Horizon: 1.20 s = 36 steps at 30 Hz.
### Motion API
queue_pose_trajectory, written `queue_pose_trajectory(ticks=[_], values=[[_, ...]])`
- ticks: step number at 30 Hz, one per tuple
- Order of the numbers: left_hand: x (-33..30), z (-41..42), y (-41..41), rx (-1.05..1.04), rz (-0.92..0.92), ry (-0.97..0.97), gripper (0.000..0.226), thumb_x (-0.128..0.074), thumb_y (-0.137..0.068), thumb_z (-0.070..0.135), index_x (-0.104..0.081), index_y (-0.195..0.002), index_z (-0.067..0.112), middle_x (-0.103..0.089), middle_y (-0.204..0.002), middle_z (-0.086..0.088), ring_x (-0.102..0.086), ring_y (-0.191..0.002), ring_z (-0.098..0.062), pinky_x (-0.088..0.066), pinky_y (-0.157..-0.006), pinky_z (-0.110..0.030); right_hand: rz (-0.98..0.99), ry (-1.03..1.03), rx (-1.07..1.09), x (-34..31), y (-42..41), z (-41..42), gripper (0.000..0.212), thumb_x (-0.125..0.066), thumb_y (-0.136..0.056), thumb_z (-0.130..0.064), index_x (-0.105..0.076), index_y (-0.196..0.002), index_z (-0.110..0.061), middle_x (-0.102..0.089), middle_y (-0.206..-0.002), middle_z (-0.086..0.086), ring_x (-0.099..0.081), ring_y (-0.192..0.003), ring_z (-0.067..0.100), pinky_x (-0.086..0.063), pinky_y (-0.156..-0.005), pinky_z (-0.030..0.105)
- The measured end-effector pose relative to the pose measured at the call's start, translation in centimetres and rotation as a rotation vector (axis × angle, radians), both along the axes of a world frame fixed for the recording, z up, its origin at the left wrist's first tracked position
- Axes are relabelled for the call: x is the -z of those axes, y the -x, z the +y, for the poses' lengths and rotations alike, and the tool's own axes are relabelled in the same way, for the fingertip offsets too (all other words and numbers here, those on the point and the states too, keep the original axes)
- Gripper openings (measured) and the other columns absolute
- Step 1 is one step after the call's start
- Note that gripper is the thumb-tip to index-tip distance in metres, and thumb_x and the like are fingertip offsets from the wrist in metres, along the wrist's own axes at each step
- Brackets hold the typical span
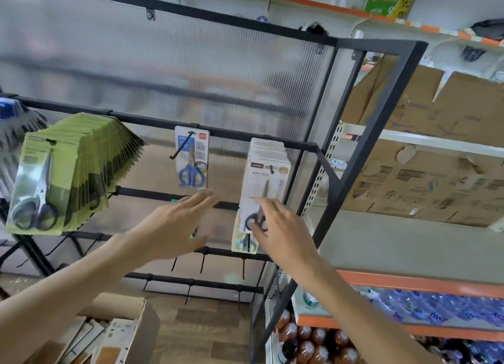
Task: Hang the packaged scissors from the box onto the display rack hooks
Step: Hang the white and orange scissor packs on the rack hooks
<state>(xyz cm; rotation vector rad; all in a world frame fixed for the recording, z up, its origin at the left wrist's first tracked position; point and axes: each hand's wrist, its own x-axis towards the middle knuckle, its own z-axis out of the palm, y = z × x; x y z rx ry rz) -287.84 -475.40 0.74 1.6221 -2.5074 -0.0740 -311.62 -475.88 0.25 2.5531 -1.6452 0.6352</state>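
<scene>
- Black display rack [362, 134] with horizontal bars and hooks, ribbed translucent panel behind it.
- Left hand [174, 227] reaches toward rack, fingers straight and spread, holds nothing; fingertips just below blue-handled scissors pack [193, 158], apart from it.
- Blue-handled scissors pack hangs alone on middle hook of upper bar.
- Right hand [278, 227] at front of white scissors packs [266, 178] on right hook; fingers rest against lower part of front pack, over the scissor handles. Cannot tell if it's a pinch or just a touch.
- White packs stacked thick on that hook, front one hangs straight down.
- Another pack with light blue handles [241, 241] hangs lower, partly behind right hand.
- Green scissors packs [71, 173] fanned out on left hook, many of them.
- Cardboard box [131, 333] on the floor, near left, open, more packs inside.
- Several empty hooks on lower bars.
- Right: shelving with cardboard cartons [425, 156], bottles [313, 342] on low shelf.
</scene>
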Motion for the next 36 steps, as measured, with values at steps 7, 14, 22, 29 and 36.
queue_pose_trajectory(ticks=[7, 14, 22, 29, 36], values=[[8.1, 8.2, -12.3, -0.275, -0.006, -0.208, 0.082, -0.060, -0.093, 0.042, -0.010, -0.157, 0.032, -0.014, -0.164, 0.006, -0.035, -0.143, -0.020, -0.041, -0.107, -0.039, 0.125, -0.224, -0.213, 8.1, -10.2, 1.4, 0.050, -0.059, -0.098, -0.035, -0.045, -0.141, -0.015, -0.057, -0.135, 0.005, -0.058, -0.119, 0.025, -0.051, -0.090, 0.036], [17.5, 15.6, -23.1, -0.490, 0.053, -0.279, 0.075, -0.066, -0.088, 0.044, -0.031, -0.153, 0.029, -0.032, -0.159, -0.002, -0.039, -0.142, -0.023, -0.036, -0.112, -0.037, 0.234, -0.455, -0.421, 16.4, -22.2, 3.1, 0.056, -0.053, -0.100, -0.040, -0.038, -0.149, -0.016, -0.042, -0.155, 0.005, -0.044, -0.138, 0.022, -0.042, -0.106, 0.033], [27.7, 24.5, -30.6, -0.802, 0.152, -0.681, 0.074, -0.058, -0.094, 0.040, -0.018, -0.156, 0.034, -0.023, -0.163, 0.002, -0.033, -0.145, -0.018, -0.043, -0.110, -0.034, 0.303, -0.865, -0.425, 25.3, -31.8, 5.5, 0.061, -0.050, -0.104, -0.033, -0.026, -0.157, -0.019, -0.025, -0.163, 0.003, -0.019, -0.150, 0.019, -0.019, -0.117, 0.027], [33.6, 23.3, -34.4, -0.726, 0.185, -0.723, 0.064, -0.046, -0.100, 0.047, -0.021, -0.156, 0.031, -0.026, -0.162, -0.001, -0.027, -0.147, -0.018, -0.039, -0.112, -0.033, 0.454, -0.979, -0.385, 31.6, -36.0, 6.6, 0.059, -0.050, -0.103, -0.038, -0.028, -0.156, -0.020, -0.033, -0.160, -0.002, -0.029, -0.146, 0.017, -0.025, -0.112, 0.026], [40.1, 20.2, -37.1, -0.706, 0.214, -0.747, 0.059, -0.043, -0.101, 0.045, -0.029, -0.154, 0.024, -0.034, -0.157, -0.002, -0.029, -0.146, -0.021, -0.032, -0.116, -0.035, 0.560, -1.031, -0.366, 39.4, -39.1, 5.5, 0.058, -0.055, -0.099, -0.043, -0.038, -0.150, -0.021, -0.049, -0.147, 0.000, -0.044, -0.134, 0.021, -0.041, -0.105, 0.039]])
